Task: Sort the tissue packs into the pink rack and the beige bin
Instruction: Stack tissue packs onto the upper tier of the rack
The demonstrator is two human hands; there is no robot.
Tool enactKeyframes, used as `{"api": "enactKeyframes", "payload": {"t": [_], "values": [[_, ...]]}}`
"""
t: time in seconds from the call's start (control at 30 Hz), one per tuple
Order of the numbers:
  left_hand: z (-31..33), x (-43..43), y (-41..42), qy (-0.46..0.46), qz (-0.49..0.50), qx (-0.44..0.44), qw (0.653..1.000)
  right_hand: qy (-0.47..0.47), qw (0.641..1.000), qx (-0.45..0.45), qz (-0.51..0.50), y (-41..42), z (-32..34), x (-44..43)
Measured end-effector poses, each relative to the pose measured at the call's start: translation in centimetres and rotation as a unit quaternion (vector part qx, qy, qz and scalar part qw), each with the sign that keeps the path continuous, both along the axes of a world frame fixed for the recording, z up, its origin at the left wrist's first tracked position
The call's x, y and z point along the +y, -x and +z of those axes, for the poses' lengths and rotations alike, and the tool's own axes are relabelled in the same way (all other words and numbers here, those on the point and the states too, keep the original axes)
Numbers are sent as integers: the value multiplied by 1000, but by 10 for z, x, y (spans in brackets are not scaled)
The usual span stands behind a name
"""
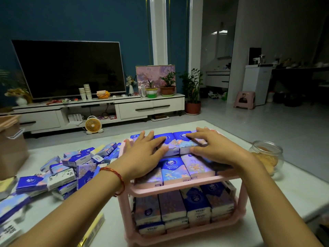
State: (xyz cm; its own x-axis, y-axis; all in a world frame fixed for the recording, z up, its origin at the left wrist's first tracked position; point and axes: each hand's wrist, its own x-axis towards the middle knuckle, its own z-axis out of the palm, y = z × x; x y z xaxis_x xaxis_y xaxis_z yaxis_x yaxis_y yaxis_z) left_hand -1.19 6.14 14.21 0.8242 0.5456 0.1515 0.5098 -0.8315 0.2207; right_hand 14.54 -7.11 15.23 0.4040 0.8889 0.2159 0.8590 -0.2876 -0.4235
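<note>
Already the pink rack (178, 186), lower centre, looks full; left hand (145, 151) and right hand (212, 148), fingers spread, press its top packs (173, 169); a loose pile (71, 168) lies unsorted centre-left.

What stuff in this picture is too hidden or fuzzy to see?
All in the head view:
1. Top-shelf packs of the pink rack: partly covered by the left hand and right hand.
2. Lower shelf's back rows: hidden behind the front packs.
3. Loose pile: cut off by the left edge, so uncountable.
4. Jar: contents too blurred to name.
</note>
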Motion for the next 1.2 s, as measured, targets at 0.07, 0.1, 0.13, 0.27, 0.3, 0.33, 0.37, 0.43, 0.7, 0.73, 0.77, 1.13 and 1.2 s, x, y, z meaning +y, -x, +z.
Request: {"api": "enactKeyframes", "payload": {"t": [0.07,0.1,0.13,0.27,0.3,0.33,0.37,0.43,0.7,0.73,0.77,1.13,1.2], "values": [[5,-6,4,69,-9,-119,990,-92,994,59,16,2,5,-4],[9,-8,8,97,-18,-200,975,-150,986,73,20,5,11,-6],[13,-11,15,108,-25,-277,954,-205,975,81,22,10,19,-8],[15,-3,69,89,-19,-427,900,-329,922,176,101,49,52,-9],[11,2,89,87,-9,-436,896,-334,912,201,130,62,57,-7],[3,9,109,84,13,-439,894,-337,902,221,155,74,58,-3],[-5,15,129,82,44,-439,893,-333,895,238,178,86,58,1],[-27,25,167,85,106,-445,885,-305,888,268,216,113,50,15],[-96,47,272,79,252,-332,906,-81,902,297,303,233,-19,82],[-95,47,280,58,251,-299,919,-69,904,291,304,243,-26,88],[-96,47,288,36,251,-268,929,-59,911,271,306,252,-33,94],[-113,63,384,2,402,-52,914,7,944,106,312,339,-116,184],[-118,63,386,-3,412,7,911,-28,945,81,315,358,-117,207]]}}
